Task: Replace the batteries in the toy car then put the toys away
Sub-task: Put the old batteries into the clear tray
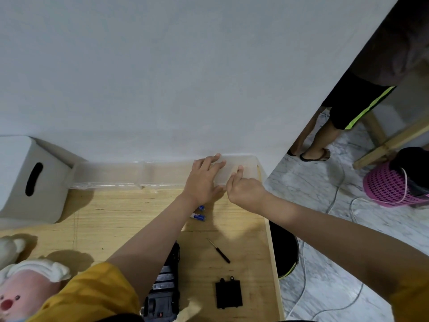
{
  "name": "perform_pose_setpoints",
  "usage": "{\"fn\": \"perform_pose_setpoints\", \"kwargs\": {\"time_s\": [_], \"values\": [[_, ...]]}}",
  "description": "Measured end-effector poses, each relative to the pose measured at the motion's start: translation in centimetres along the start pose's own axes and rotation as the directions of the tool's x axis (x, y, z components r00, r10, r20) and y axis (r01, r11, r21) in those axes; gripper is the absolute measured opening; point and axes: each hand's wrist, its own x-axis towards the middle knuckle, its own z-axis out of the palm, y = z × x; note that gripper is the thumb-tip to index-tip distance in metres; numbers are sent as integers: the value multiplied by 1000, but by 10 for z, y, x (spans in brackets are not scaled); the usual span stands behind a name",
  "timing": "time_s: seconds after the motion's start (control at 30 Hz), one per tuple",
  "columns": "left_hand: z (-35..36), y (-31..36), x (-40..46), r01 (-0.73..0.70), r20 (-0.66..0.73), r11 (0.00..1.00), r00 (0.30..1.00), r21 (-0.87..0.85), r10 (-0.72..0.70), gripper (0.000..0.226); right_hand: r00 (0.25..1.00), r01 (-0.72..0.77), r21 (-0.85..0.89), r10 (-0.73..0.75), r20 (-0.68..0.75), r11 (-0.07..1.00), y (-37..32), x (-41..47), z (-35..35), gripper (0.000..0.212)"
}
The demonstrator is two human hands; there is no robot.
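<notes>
1. Nearest, at about 6 o'clock, the toy car (163, 291) lies on the wooden table (111, 219) with its underside up and its battery bay showing; the left forearm crosses over part of it.
2. Just right of the car, at 5 o'clock, the black battery cover (228, 293) lies flat on the wood, apart from the car.
3. Above the cover, a small screwdriver (219, 251) lies at a slant, touching nothing else.
4. At 8 o'clock, a pink plush toy (25, 289) sits at the table's near left edge.
5. Toward the middle, two blue batteries (198, 216) lie side by side just under the left wrist.
6. Farther on, at 12 o'clock, the left hand (204, 180) lies with straight, spread fingers flat on the clear plastic box (109, 174) against the wall.
7. Just beside it, the right hand (243, 187) has curled fingers, its thumb raised against the box; whether it grips anything I cannot tell.
8. At 10 o'clock, a white storage bin (30, 180) stands at the far left.
</notes>
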Motion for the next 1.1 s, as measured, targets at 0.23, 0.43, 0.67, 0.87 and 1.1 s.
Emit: {"fn": "perform_pose_setpoints", "kwargs": {"time_s": [0.23,0.43,0.67,0.87,1.1], "values": [[-1,1,0,13,9,1000,1000,9,-13,74,996,75,53,-77,37,996,6,-5,-5,29],[-1,1,0,11,26,1000,1000,26,-11,72,995,-81,337,58,79,938,15,-9,1,35],[-1,2,-1,5,13,1000,1000,29,-5,83,837,-358,730,546,-26,582,12,-25,-3,31],[0,10,-7,-38,-280,995,958,92,63,104,618,-460,840,783,69,289,24,-9,-19,11],[1,15,-13,4,-278,951,957,308,86,109,331,-397,898,883,333,-190,25,11,-33,27]]}}
